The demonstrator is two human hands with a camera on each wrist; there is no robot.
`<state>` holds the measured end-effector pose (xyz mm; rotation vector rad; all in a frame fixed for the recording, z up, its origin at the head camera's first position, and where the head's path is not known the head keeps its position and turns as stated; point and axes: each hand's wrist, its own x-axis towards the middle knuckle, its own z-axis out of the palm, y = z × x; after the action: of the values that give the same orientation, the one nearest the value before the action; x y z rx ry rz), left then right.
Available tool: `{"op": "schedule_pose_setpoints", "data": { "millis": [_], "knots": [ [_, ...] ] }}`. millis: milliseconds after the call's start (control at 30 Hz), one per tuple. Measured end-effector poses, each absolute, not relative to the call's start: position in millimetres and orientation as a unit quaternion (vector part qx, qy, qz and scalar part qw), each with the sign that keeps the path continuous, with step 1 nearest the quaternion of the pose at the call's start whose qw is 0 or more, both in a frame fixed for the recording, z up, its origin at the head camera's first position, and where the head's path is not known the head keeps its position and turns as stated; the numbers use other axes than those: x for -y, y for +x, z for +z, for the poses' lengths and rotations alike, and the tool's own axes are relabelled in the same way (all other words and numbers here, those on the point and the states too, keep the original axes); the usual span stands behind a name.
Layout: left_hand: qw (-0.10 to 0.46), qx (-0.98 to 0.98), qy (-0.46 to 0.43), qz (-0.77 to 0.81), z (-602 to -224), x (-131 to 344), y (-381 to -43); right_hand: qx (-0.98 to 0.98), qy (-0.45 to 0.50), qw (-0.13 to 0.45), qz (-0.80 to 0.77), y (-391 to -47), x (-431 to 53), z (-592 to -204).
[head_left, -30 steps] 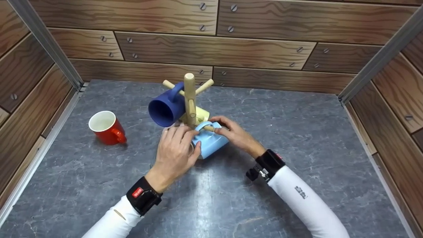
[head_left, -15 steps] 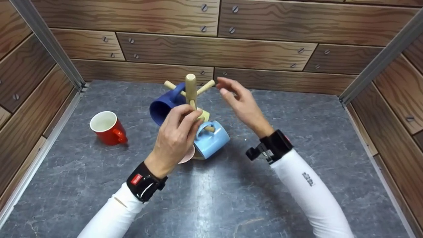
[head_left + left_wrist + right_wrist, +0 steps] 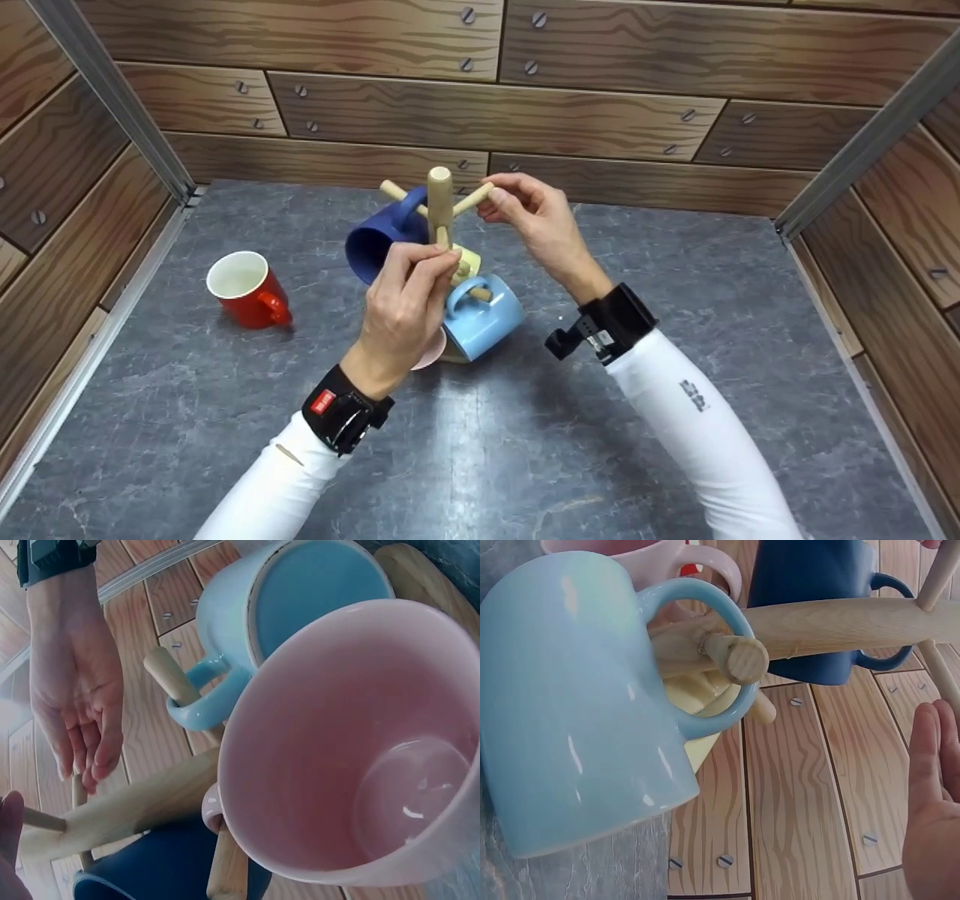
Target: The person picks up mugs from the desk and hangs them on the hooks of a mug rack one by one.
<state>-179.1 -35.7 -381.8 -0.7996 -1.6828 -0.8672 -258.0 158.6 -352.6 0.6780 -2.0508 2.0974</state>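
A wooden mug tree (image 3: 440, 199) stands mid-table with mugs hung on its pegs. My left hand (image 3: 397, 315) pinches its upper front peg (image 3: 442, 235). At the upper right peg (image 3: 472, 199), the thumb and fingertips of my right hand (image 3: 544, 225) pinch the end. A dark blue mug (image 3: 371, 247) hangs by its handle on an upper peg at the left. Lower down, a light blue mug (image 3: 487, 326) and a pink mug (image 3: 337, 742) hang on pegs; my left hand covers most of the pink one in the head view. Behind the post shows a pale yellow mug (image 3: 471, 261).
A red mug (image 3: 259, 304) with a white inside stands upright on the grey marbled table (image 3: 187, 420), left of the tree. Wood-patterned walls (image 3: 600, 127) enclose the back and both sides, with metal strips (image 3: 112, 97) at the corners.
My right hand has left the light blue mug and risen to the upper right peg. The left hand has moved up from beside the pink mug to the upper front peg.
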Motion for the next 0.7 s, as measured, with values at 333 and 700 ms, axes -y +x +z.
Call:
{"op": "schedule_pose_setpoints", "data": {
  "millis": [333,700],
  "knots": [
    [0.501,0.689,-0.326,-0.411,-378,37,-190,0.646,0.193,0.066,0.736,-253,-173,-355],
    [0.489,0.686,-0.306,-0.442,-377,33,-206,0.661,0.184,0.116,0.719,-253,-181,-353]
  ]
}}
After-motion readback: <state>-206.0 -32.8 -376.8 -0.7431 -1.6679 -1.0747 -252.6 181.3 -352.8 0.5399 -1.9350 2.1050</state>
